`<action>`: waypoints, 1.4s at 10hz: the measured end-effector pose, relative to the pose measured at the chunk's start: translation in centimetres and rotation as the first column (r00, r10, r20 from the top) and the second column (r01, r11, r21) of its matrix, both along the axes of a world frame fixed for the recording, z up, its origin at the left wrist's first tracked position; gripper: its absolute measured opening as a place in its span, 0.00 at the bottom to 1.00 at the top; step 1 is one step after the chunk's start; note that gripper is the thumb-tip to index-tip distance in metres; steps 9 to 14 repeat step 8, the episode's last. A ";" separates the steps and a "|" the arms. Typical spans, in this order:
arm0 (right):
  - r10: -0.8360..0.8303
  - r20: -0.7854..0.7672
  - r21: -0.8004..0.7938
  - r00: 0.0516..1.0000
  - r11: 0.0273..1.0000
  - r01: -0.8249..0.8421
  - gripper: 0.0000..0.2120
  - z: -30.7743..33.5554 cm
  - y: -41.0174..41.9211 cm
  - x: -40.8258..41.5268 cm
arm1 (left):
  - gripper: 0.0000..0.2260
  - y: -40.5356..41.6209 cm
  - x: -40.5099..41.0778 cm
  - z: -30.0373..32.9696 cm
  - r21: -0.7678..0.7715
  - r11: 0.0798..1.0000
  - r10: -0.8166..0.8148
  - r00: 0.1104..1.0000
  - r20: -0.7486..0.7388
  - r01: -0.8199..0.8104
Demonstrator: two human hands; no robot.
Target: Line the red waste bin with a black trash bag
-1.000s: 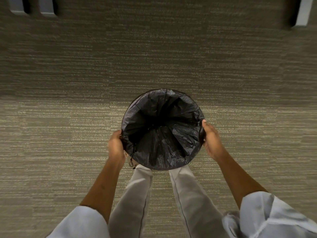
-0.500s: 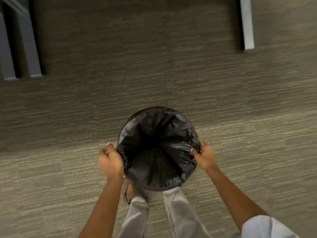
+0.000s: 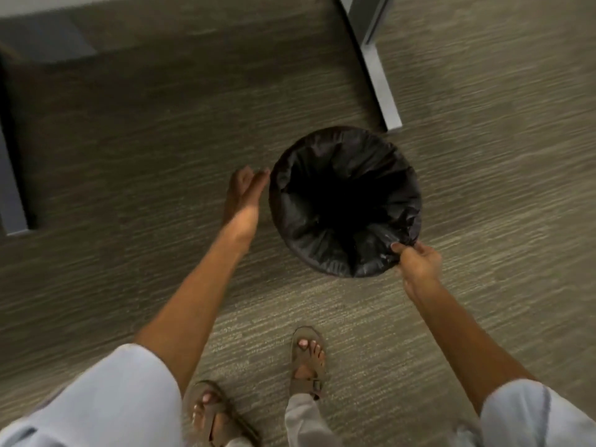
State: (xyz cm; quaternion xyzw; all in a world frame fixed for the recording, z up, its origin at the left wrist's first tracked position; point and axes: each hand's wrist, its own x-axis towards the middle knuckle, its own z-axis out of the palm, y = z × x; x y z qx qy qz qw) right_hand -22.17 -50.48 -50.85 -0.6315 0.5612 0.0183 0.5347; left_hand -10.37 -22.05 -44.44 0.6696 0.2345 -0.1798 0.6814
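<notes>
On carpet (image 3: 129, 156), right hand (image 3: 419, 264) pinches black bag (image 3: 322, 250); left hand (image 3: 246, 195) seemingly loose, open

No text, label, brand, number or sign can be read on anything shown. The view is blurred by motion, so small print, if any is borne by the black trash bag (image 3: 345, 201), could not be made out.
</notes>
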 end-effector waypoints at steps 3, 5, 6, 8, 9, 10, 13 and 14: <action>-0.310 -0.030 -0.084 0.950 0.948 0.307 0.10 -0.8 -2.6 9.6 | 0.43 0.2 -1.4 -0.9 0.038 0.991 -0.128 0.992 0.008 0.127; -0.324 -0.024 0.054 0.946 0.944 0.325 0.21 -3.9 -3.2 10.5 | 0.43 2.3 -0.7 -4.0 0.056 0.990 -0.130 0.991 0.015 0.129; -0.277 -0.019 0.130 0.961 0.952 0.277 0.21 -5.7 -2.6 10.1 | 0.43 2.7 -0.9 -4.5 0.068 0.984 -0.163 0.987 0.006 0.162; -0.323 -0.048 0.476 0.945 0.825 0.306 0.40 -5.9 -2.8 9.2 | 0.48 2.6 -1.2 -4.0 0.086 0.973 -0.216 0.976 -0.006 0.216; -0.323 -0.048 0.476 0.945 0.825 0.306 0.40 -5.9 -2.8 9.2 | 0.48 2.6 -1.2 -4.0 0.086 0.973 -0.216 0.976 -0.006 0.216; -0.323 -0.048 0.476 0.945 0.825 0.306 0.40 -5.9 -2.8 9.2 | 0.48 2.6 -1.2 -4.0 0.086 0.973 -0.216 0.976 -0.006 0.216; -0.323 -0.048 0.476 0.945 0.825 0.306 0.40 -5.9 -2.8 9.2 | 0.48 2.6 -1.2 -4.0 0.086 0.973 -0.216 0.976 -0.006 0.216; -0.323 -0.048 0.476 0.945 0.825 0.306 0.40 -5.9 -2.8 9.2 | 0.48 2.6 -1.2 -4.0 0.086 0.973 -0.216 0.976 -0.006 0.216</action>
